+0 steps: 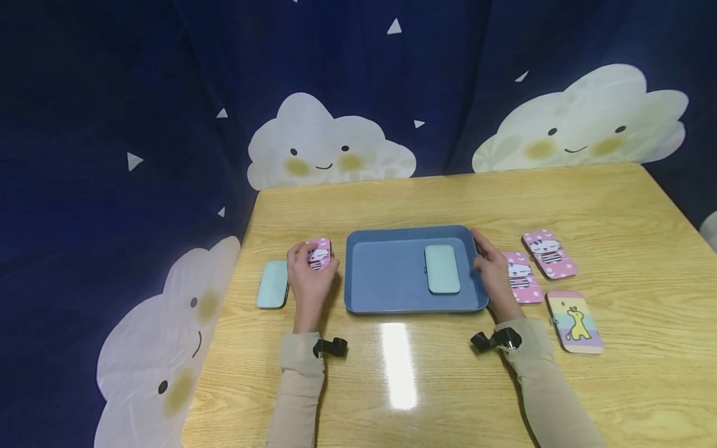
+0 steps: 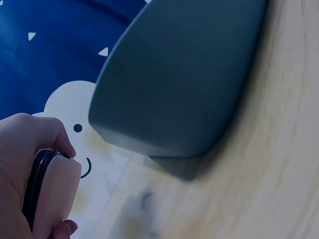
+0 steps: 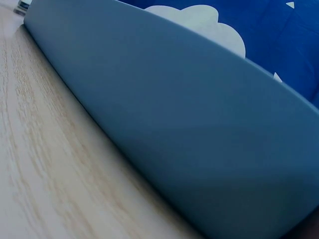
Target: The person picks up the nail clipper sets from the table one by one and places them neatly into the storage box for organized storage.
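My left hand (image 1: 311, 280) pinches a small pink case (image 1: 319, 254) with a cat picture, left of the blue tray (image 1: 386, 270). In the left wrist view, thumb and fingers hold this case (image 2: 57, 194) by its edges, its dark seam showing. A mint-green case (image 1: 273, 284) lies just left of that hand. At the tray's right end, my right hand (image 1: 495, 277) holds the rim, thumb on it and a finger along the outside. Inside the tray, toward the right, lies another mint-green case (image 1: 442, 269). The right wrist view is mostly filled by the tray's outer wall (image 3: 164, 109).
Right of the right hand lie two pink cat cases, one partly behind the wrist (image 1: 522, 280) and one farther off (image 1: 550, 254). A striped giraffe case (image 1: 576, 322) lies nearer. Behind the wooden table (image 1: 437, 373) hangs a dark blue cloud-printed curtain (image 1: 347, 56).
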Demonstrator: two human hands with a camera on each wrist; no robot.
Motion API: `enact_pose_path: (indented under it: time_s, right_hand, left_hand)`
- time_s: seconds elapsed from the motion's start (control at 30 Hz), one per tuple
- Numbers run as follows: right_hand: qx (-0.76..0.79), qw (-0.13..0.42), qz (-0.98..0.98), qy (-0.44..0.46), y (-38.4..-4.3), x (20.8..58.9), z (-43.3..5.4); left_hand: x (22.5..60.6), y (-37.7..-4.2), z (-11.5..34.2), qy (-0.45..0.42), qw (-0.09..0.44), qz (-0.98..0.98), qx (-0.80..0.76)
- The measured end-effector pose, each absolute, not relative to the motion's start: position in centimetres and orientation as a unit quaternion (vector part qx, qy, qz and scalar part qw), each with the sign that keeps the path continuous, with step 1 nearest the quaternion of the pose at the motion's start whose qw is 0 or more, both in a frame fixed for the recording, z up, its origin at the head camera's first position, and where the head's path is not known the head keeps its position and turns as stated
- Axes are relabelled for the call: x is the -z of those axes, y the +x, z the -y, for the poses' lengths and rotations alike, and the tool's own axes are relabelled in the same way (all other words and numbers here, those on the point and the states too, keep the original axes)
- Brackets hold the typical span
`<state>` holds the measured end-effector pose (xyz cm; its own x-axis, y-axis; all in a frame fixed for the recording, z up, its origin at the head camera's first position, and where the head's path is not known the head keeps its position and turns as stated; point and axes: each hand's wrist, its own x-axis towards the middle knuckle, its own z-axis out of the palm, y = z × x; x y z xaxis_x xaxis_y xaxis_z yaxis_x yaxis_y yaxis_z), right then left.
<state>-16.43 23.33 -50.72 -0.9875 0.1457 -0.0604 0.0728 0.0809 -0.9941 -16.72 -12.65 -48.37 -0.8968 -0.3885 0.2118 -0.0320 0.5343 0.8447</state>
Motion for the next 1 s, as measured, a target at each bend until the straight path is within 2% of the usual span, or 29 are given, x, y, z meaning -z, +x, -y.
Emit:
enact_pose_path:
  time_s: [0.73, 1.0]
  right_hand:
    - [-0.671, 0.028, 0.738, -0.067, -16.3, 50.6, -23.4]
    - [-0.689, 0.031, 0.722, -0.059, -16.2, 50.7, -23.3]
  left_hand:
    - [47.1, -16.0, 10.9, 0.124, 0.187, 0.856, 0.467]
    - [46.6, -15.9, 9.8, 0.118, 0.17, 0.857, 0.472]
